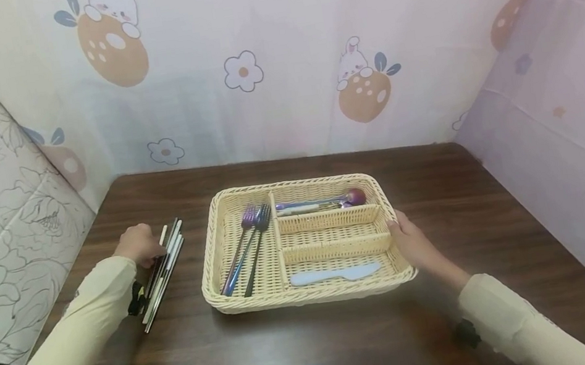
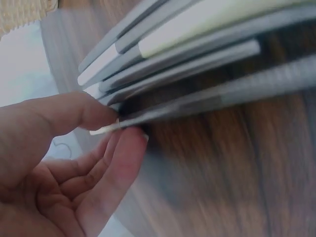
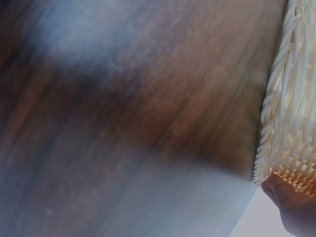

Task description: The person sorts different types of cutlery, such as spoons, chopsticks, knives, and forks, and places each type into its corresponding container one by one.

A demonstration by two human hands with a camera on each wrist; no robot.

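In the left wrist view, the thumb and forefinger of my left hand [image 1: 138,244] pinch the end of a thin chopstick [image 2: 173,107]. Several more chopsticks [image 1: 173,258], dark, silvery and pale, lie side by side on the table just right of that hand. My right hand [image 1: 416,243] grips the right rim of a cream woven basket [image 1: 308,295], its thumb over the edge. Dark and purple-blue forks [image 1: 255,237] lie in the basket's long left compartment. A purple-red spoon [image 1: 355,197] is in the back right compartment, and a white knife [image 1: 336,274] in the front right one.
The dark wooden table [image 1: 294,357] carries the basket near its middle. Between the spoon and knife compartments runs another, bounded by woven dividers [image 1: 335,249]. A patterned curtain [image 1: 288,108] hangs behind the table, with patterned cloth at both sides.
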